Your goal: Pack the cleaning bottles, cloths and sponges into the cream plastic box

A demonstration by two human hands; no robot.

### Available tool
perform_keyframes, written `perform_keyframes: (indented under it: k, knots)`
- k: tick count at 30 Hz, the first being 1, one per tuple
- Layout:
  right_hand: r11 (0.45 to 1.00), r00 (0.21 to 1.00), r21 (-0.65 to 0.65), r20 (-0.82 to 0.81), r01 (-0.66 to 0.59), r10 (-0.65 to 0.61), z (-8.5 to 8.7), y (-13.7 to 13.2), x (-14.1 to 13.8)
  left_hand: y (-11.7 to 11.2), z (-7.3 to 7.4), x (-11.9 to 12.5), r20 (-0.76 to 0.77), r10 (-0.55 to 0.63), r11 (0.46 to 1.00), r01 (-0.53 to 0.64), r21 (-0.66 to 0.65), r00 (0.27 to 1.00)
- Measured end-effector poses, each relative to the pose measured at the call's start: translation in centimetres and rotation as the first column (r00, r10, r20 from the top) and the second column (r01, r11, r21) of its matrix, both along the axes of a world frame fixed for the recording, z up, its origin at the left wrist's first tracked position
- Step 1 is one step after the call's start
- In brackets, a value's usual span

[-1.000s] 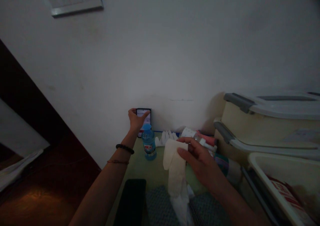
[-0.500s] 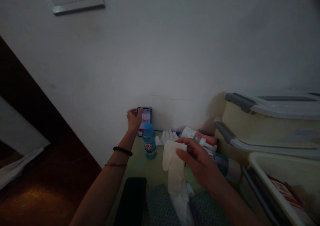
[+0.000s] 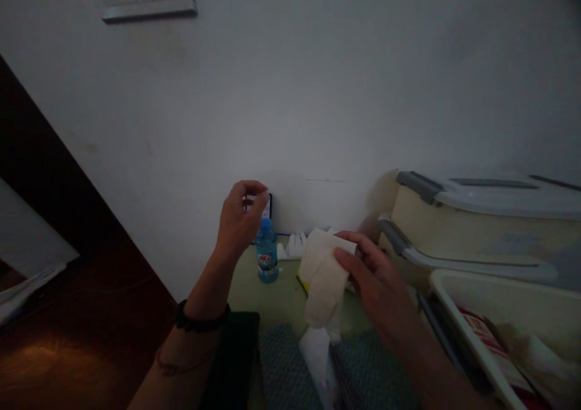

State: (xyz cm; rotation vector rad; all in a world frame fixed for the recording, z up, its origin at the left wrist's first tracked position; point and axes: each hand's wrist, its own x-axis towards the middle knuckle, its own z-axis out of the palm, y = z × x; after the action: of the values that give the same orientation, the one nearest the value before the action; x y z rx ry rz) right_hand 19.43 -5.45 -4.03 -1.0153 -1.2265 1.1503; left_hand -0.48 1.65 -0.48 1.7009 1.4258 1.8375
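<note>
In the head view my right hand [image 3: 370, 268] pinches a soft off-white strip [image 3: 324, 277] between thumb and fingers. Folded over at the top, the strip hangs down toward a grey-green woven cloth [image 3: 284, 367]; whether it is fabric or paper I cannot tell. My left hand [image 3: 240, 216] is raised in front of a phone [image 3: 267, 207] propped against the wall, its thumb and index tips drawn together. Anything between those tips is too small to make out. Just below that hand stands a blue bottle [image 3: 267, 256], upright. A white glove [image 3: 295, 247] lies behind the strip, partly covered.
Stacked cream storage boxes [image 3: 467, 228] with grey latches stand at the right. An open cream bin [image 3: 490, 283] before them holds a red-and-white packet [image 3: 490, 343]. A dark flat object [image 3: 233, 361] lies at the near left of the pale green tabletop [image 3: 272, 301].
My left hand has come away from the phone, back toward me, and its fingers have drawn together. My right hand has lifted the off-white strip slightly up and to the right.
</note>
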Motion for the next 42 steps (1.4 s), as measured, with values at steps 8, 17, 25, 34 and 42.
perform_keyframes:
  k: [8, 17, 25, 34, 42]
  knots:
    - [0.998, 0.997, -0.014, -0.041, -0.068, 0.068, 1.1, -1.0, -0.3, -3.3, 1.0, 1.1, -0.186, -0.758, 0.639, 0.656, -0.402, 0.625]
    - [0.988, 0.956, 0.120, 0.287, -0.099, 0.061, 1.6, -1.7, 0.2, -3.5, 1.7, 0.8, -0.247, -0.811, 0.580, 0.677, -0.453, 0.530]
    - [0.856, 0.764, 0.429, 0.642, -0.289, -0.065, 4.1, -3.1, 1.2, -5.8, 2.4, -0.1, -0.114, -0.854, 0.507, 0.766, -0.394, 0.507]
    - [0.829, 0.744, 0.488, 0.653, -0.271, -0.141, 5.2, -4.6, 2.0, -7.4, 3.1, 0.9, 0.024, -0.852, 0.505, 0.833, -0.226, 0.523]
    - [0.811, 0.744, 0.546, 0.628, -0.210, -0.230, 5.9, -4.7, 2.6, -8.7, 3.7, 1.4, -0.165, -0.800, 0.599, 0.785, -0.160, 0.577]
